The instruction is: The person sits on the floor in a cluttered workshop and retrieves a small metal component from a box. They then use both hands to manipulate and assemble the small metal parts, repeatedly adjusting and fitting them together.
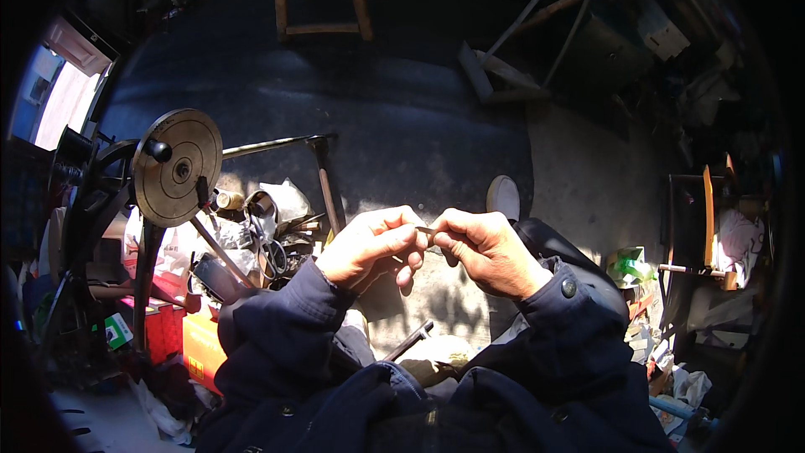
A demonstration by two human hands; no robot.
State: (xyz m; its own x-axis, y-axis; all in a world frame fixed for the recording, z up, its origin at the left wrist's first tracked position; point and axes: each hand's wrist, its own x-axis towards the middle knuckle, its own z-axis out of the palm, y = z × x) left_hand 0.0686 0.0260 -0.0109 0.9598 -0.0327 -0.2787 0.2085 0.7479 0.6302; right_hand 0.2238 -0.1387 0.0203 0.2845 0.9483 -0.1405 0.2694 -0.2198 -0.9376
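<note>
Right of the round wheel (pixel 178 168), the left hand (pixel 369 245) and right hand (pixel 493 253) pinch a small dark piece (pixel 427 231). Its long axis seems to run from hand to hand.

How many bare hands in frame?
2. Left hand just left of picture centre, right hand just right of it, their fingertips meeting around a small dark piece. No others show.
</note>
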